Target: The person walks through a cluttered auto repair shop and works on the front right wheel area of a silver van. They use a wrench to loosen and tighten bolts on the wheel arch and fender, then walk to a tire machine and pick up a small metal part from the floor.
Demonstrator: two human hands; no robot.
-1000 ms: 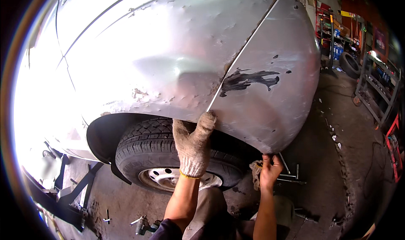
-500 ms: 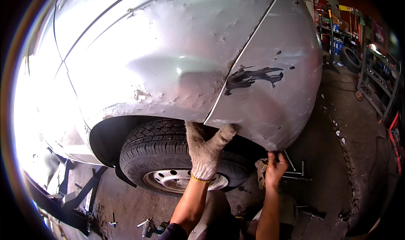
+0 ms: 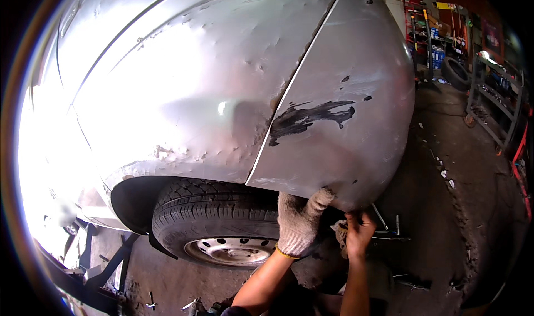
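Observation:
A silver car's dented front fender [image 3: 217, 66] meets a bumper corner [image 3: 367, 143] streaked with dark marks, above a tire [image 3: 194, 210] on a white steel wheel [image 3: 228, 247]. My left hand [image 3: 300, 221], in a knitted glove, grips the bumper's lower edge, thumb outside and fingertips hidden underneath. My bare right hand [image 3: 360, 232] is closed just under the bumper's bottom tip, beside a crumpled beige cloth or glove [image 3: 341, 232]; what it holds is unclear. Metal wrenches [image 3: 389, 238] lie on the floor to its right.
A dark metal frame [image 3: 111, 260] stands low at left, with small tools [image 3: 194, 307] on the floor. A wheeled rack [image 3: 495, 102], a loose tire [image 3: 456, 71] and cluttered shelving [image 3: 436, 49] line the right side.
My left hand has shifted rightward along the lower edge, from the panel seam onto the bumper corner, and slightly lower. My view has shifted, placing the wheel arch lower in the picture.

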